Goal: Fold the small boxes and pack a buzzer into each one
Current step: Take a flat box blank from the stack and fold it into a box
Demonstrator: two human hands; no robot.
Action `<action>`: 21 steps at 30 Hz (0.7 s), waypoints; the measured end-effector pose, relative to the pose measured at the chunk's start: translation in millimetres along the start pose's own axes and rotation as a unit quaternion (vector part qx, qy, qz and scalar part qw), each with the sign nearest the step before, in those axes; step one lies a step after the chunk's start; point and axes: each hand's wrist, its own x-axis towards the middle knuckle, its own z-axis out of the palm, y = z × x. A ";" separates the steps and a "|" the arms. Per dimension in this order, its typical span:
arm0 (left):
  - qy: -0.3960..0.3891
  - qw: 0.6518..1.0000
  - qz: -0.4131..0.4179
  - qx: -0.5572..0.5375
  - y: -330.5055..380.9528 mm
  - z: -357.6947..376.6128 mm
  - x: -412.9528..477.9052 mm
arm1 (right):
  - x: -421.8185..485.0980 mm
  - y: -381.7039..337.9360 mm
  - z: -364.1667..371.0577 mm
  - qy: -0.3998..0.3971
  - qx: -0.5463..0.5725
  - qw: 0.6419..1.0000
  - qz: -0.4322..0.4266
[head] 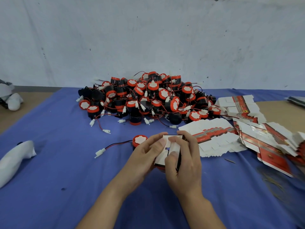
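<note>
Both hands meet over the blue cloth (66, 162): left hand (145, 156) and right hand (184, 161) grip a half-folded small box (166, 152), thumbs pressing its white flaps.

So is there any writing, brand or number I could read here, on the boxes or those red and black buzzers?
Nothing here reads clearly.
Flat boxes: small pale print on the dark band, too blurred to read.
Farther stack of flat boxes: a yellow emblem, too small to make out.
Buzzers: white stickers on red caps, no legible text.
Box being folded: only plain white flaps show.
</note>
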 end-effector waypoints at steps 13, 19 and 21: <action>0.022 0.996 0.028 0.081 -6.4 -1.7 1.9 | -0.8 0.9 5.0 -0.026 0.023 0.999 -0.017; 0.013 0.997 0.023 0.075 -10.4 -6.0 5.8 | -2.0 -0.1 5.9 -0.048 0.014 0.998 -0.044; 0.003 0.998 0.017 0.057 -11.1 -7.0 6.0 | -1.3 -1.2 5.9 -0.044 0.022 0.998 -0.047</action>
